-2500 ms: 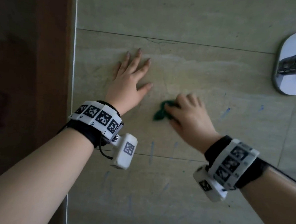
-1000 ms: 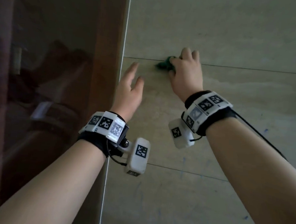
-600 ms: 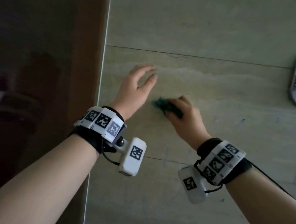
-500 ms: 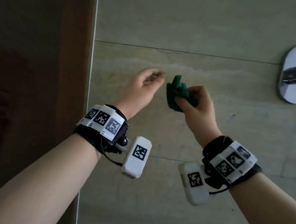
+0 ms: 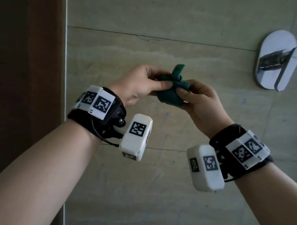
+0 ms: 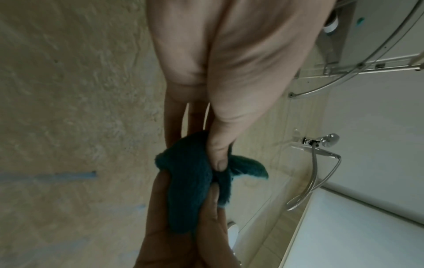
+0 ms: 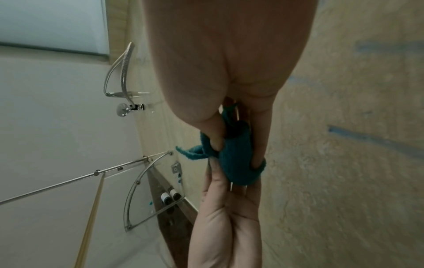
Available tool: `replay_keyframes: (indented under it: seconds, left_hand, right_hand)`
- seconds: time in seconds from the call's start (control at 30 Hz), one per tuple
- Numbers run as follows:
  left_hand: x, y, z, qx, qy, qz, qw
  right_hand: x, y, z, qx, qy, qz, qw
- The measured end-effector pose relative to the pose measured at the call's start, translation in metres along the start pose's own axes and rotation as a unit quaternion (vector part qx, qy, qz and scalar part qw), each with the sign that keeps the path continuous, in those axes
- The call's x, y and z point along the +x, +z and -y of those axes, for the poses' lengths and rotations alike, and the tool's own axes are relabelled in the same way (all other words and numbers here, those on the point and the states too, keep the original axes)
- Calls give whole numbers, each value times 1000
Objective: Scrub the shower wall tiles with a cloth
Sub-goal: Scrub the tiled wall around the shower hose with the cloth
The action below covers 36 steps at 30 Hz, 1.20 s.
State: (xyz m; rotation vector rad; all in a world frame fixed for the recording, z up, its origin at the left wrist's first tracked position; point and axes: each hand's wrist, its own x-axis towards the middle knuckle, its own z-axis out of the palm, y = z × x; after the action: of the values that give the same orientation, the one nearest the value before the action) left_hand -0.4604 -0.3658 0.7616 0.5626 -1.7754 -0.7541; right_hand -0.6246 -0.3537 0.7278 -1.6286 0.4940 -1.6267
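A small dark green cloth (image 5: pixel 169 94) is bunched between both hands, held off the beige wall tiles (image 5: pixel 165 44). My left hand (image 5: pixel 146 82) pinches its left side with thumb and fingers. My right hand (image 5: pixel 197 101) grips its right side. In the left wrist view the left thumb presses into the cloth (image 6: pixel 190 181), with the right hand's fingers below it. In the right wrist view the right thumb and a finger pinch the cloth (image 7: pixel 236 163) and the left hand meets it from below. Faint blue streaks (image 5: pixel 166 115) mark the tiles.
A chrome mixer handle on an oval plate (image 5: pixel 277 61) sticks out of the wall at the upper right. A dark brown panel (image 5: pixel 25 70) borders the tiles on the left. The wrist views show a shower hose (image 6: pixel 314 172) and a glass corner shelf (image 7: pixel 146 195).
The right hand lifted the cloth off the wall and turned palm up. The left hand left the tile, came across and took hold of the cloth's other side.
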Motion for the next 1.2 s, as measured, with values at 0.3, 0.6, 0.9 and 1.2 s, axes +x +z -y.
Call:
replay_keyframes:
  seconds: [0.3, 0.6, 0.9, 1.2]
  left_hand:
    - [26, 24, 7, 72, 68, -76, 992]
    - [27, 19, 21, 420, 267, -147, 855]
    - [26, 5, 39, 606, 107, -133, 777]
    - [28, 6, 45, 616, 126, -149, 763]
  right_hand:
    - [11, -12, 15, -37, -8, -97, 995]
    - [18, -68, 29, -365, -170, -269, 875]
    - [40, -89, 12, -544, -242, -243, 766]
    - [8, -71, -57, -678, -403, 28, 614]
